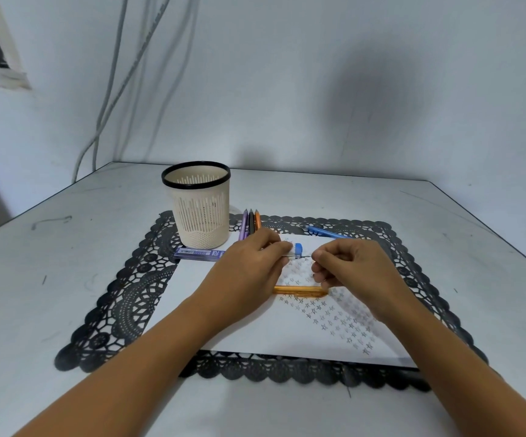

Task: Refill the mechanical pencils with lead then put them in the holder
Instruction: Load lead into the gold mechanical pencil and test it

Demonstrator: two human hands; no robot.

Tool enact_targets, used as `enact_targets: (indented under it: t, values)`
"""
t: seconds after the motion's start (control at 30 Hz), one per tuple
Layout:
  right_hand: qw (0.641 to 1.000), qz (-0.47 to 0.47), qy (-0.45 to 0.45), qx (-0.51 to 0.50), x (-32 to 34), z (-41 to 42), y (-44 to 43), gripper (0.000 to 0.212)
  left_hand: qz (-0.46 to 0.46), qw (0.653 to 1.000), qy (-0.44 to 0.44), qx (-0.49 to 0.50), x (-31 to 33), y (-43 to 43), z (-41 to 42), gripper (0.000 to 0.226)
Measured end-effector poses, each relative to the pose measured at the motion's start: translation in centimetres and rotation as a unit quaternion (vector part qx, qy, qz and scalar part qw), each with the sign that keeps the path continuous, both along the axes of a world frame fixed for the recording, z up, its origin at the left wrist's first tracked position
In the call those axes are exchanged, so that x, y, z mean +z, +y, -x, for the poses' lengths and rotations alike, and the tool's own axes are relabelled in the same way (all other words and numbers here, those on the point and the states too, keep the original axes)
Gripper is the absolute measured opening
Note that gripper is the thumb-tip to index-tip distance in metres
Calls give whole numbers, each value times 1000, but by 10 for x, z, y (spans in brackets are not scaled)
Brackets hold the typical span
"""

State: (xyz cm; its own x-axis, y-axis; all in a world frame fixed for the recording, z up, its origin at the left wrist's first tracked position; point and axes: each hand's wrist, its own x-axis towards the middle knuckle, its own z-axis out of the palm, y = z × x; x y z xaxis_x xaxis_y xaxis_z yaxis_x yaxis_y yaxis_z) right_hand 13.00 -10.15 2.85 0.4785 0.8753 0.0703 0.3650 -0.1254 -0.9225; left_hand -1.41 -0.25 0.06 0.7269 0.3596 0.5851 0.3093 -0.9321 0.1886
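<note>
Our left hand point(249, 263) pinches the blue-capped tube point(298, 249), which lies sideways toward our right hand point(350, 266). That hand pinches a thin lead point(308, 256). The orange pencil point(299, 290) lies crosswise beneath both.

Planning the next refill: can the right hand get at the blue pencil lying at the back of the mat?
Probably yes: the blue pencil lies in the open just beyond the right hand, nothing between. But that hand seems to pinch a lead.

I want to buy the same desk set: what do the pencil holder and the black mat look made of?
The pencil holder looks like moulded plastic, matte cream with a black rim: its wall has even slots and a mesh band. The black mat is probably thin vinyl or plastic: flat, with crisp lace-like cut-outs.
</note>
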Motion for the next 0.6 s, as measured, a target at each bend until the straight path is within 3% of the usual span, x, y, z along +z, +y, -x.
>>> enact_targets:
  t: [0.27,0.6]
  values:
    - [997,6,-79,-15,-4,-2,0,12,10,1000,7,4,1,-1,0,29]
    - [996,-3,-85,19,-3,0,0,6,6,1000,11,4,2,-2,0,29]
